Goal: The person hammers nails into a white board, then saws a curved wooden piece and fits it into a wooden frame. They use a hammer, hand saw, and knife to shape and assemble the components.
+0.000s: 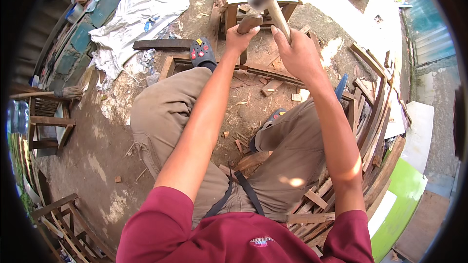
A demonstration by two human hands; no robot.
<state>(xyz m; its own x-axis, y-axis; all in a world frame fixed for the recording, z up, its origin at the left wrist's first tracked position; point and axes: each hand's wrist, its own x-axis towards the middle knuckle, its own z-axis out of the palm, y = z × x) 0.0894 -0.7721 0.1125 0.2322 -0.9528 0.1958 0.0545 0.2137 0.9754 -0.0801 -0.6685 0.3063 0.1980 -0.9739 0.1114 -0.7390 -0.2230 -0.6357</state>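
Observation:
My right hand [301, 54] is closed round the pale wooden handle of a claw hammer [279, 17], whose dark head is raised at the far end. Beside it, my left hand [239, 40] grips a chisel [250, 22] by its brown wooden handle. A dark narrow part of the chisel shows below my fingers, pointing down toward a wooden frame [270, 71] lying between my feet. Whether the tip touches the wood I cannot tell. The hammer head hangs above and slightly right of the chisel's handle end, apart from it.
A small wooden stool [230, 15] with a pale top stands ahead. White cloth [146, 14] lies at the far left, with a dark plank [163, 44] near my left shoe. Stacked wood strips [378, 117] crowd my right. Wood chips litter the ground, and a small wooden rack [51, 121] stands left.

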